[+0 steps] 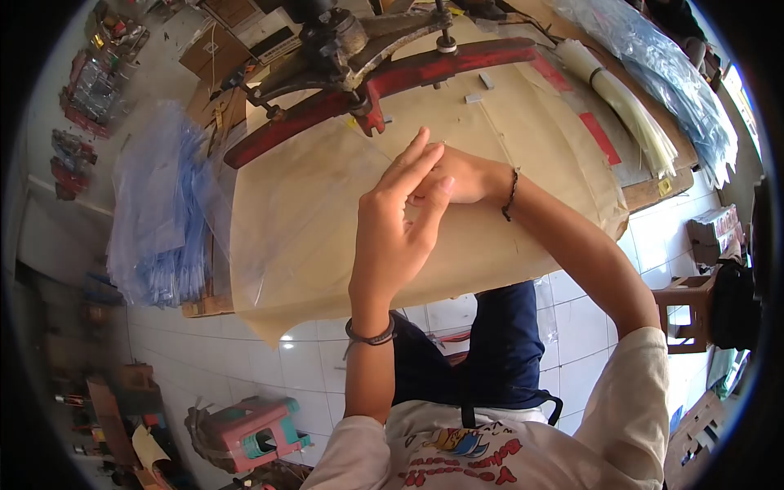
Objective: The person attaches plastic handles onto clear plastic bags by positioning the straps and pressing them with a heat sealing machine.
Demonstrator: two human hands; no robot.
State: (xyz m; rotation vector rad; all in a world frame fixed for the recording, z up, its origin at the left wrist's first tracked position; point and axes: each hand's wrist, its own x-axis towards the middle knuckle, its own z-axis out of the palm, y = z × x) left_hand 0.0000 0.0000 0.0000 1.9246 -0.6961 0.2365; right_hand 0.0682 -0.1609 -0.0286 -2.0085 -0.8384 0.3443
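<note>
My left hand (pixel 396 224) is raised over the brown paper sheet (pixel 318 245), its fingers stretched out and its thumb apart. Those fingers cross in front of my right hand (pixel 464 175), and the two hands appear to touch. Most of my right hand's fingers are hidden behind the left ones. No object shows in either hand. Just beyond them is a machine (pixel 335 49) with a curved red bar (pixel 449 64). Two small grey pieces (pixel 474 98) lie on the paper near the bar.
Clear bluish plastic bags (pixel 159 212) are piled at the table's left. On the right lie a bundle of pale strips (pixel 625 110), a red piece (pixel 600 137) and more plastic (pixel 678 77). A pink and teal stool (pixel 257 433) stands on the tiled floor, lower left.
</note>
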